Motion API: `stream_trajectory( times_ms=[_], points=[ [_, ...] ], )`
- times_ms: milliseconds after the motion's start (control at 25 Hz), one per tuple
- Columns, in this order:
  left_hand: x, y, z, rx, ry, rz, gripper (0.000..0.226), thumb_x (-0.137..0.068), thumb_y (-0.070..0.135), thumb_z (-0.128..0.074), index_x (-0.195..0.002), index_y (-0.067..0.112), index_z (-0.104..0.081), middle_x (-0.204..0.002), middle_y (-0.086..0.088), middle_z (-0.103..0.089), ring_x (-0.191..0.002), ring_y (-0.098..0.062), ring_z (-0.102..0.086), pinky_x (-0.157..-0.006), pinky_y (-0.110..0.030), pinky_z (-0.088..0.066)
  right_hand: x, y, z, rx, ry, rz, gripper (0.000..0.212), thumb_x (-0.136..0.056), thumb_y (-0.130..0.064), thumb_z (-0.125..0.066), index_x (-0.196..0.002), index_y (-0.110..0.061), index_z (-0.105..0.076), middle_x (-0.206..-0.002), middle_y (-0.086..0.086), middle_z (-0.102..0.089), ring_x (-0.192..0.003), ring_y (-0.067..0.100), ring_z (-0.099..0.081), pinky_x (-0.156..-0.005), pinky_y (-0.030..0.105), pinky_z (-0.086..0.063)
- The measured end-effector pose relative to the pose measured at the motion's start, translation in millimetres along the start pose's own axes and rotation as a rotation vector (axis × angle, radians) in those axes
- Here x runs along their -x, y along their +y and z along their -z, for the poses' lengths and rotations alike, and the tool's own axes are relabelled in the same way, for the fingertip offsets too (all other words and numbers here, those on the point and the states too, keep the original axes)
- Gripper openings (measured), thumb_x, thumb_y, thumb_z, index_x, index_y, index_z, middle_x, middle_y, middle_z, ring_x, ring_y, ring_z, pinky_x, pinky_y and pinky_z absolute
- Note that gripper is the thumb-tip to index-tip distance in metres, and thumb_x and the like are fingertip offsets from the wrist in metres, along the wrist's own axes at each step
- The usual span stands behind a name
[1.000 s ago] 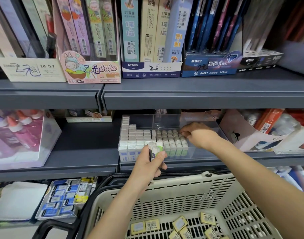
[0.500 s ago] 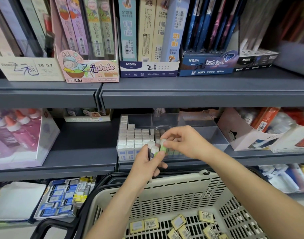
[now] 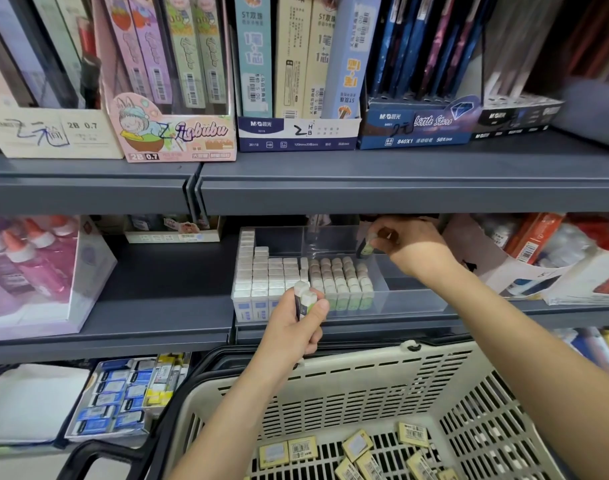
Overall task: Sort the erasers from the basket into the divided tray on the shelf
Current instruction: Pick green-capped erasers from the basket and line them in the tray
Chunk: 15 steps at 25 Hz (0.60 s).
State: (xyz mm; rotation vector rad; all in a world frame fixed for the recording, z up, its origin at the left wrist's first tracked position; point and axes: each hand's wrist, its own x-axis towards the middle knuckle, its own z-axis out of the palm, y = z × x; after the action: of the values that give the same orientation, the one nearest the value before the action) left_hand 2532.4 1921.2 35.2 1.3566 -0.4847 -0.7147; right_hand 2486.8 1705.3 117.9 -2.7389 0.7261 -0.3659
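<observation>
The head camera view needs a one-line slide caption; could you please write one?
Right hand carries one eraser over the clear divided tray while the left hand holds more erasers above the basket.

Grey metal shelving point(image 3: 365, 188) filled the view, two bays meeting at a seam left of centre. Up top stood boxes of pencil leads: a pink carton point(image 3: 178, 136), a white and navy carton point(image 3: 298, 133), a dark blue carton point(image 3: 417, 128). Lower left sat a box of pink glue bottles point(image 3: 36, 268), with blue-labelled packs point(image 3: 119, 400) below it
</observation>
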Motion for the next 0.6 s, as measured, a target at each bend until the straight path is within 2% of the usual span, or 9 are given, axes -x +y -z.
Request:
stream_trajectory(
  times_ms=[120,280,440,520,600],
  points=[
    [-1.2,0.2,0.1,0.001,-0.001,0.006,0.003,-0.092,0.019,-0.057,-0.095,0.019,-0.056,-0.069,0.005,-0.048,-0.051,-0.009,-0.038,-0.042,-0.019,-0.028,-2.7,0.9,-0.6,0.006,-0.027,0.015,0.01,-0.088,-0.027,-0.059,-0.094,-0.035,-0.061,-0.09,-0.011,-0.058,-0.083,0.016,-0.053,-0.08,0.028,-0.046],
    [-1.5,0.6,-0.5,0.002,-0.006,0.009,0.003,-0.093,0.018,-0.056,-0.095,0.018,-0.055,-0.072,0.002,-0.046,-0.05,-0.009,-0.037,-0.042,-0.019,-0.028,0.1,-2.8,2.1,0.047,-0.051,0.028,0.019,-0.088,-0.025,-0.06,-0.081,-0.042,-0.054,-0.084,-0.012,-0.056,-0.075,0.017,-0.051,-0.073,0.028,-0.046],
    [-1.2,0.4,-0.1,-0.001,0.001,0.021,0.002,-0.092,0.019,-0.057,-0.093,0.021,-0.056,-0.071,0.004,-0.048,-0.05,-0.008,-0.038,-0.042,-0.018,-0.029,4.9,-4.7,-3.7,0.068,-0.021,0.051,0.018,-0.087,-0.02,-0.057,-0.089,-0.037,-0.062,-0.072,-0.02,-0.05,-0.062,0.007,-0.045,-0.067,0.024,-0.039],
    [-1.7,0.4,0.3,0.002,0.002,0.029,0.002,-0.092,0.02,-0.057,-0.092,0.022,-0.056,-0.07,0.005,-0.048,-0.05,-0.008,-0.038,-0.042,-0.018,-0.029,2.7,-6.6,-6.5,0.016,-0.039,0.014,0.018,-0.087,-0.019,-0.057,-0.09,-0.036,-0.063,-0.075,-0.019,-0.053,-0.066,0.008,-0.048,-0.069,0.026,-0.043],
    [-2.2,0.2,0.8,0.008,-0.001,0.035,0.002,-0.091,0.022,-0.058,-0.092,0.022,-0.056,-0.069,0.006,-0.049,-0.051,-0.008,-0.038,-0.042,-0.018,-0.029,0.3,-8.9,-11.0,-0.025,-0.079,-0.039,0.02,-0.087,-0.019,-0.056,-0.085,-0.037,-0.062,-0.083,-0.015,-0.06,-0.077,0.014,-0.057,-0.075,0.03,-0.051]
  ],
)
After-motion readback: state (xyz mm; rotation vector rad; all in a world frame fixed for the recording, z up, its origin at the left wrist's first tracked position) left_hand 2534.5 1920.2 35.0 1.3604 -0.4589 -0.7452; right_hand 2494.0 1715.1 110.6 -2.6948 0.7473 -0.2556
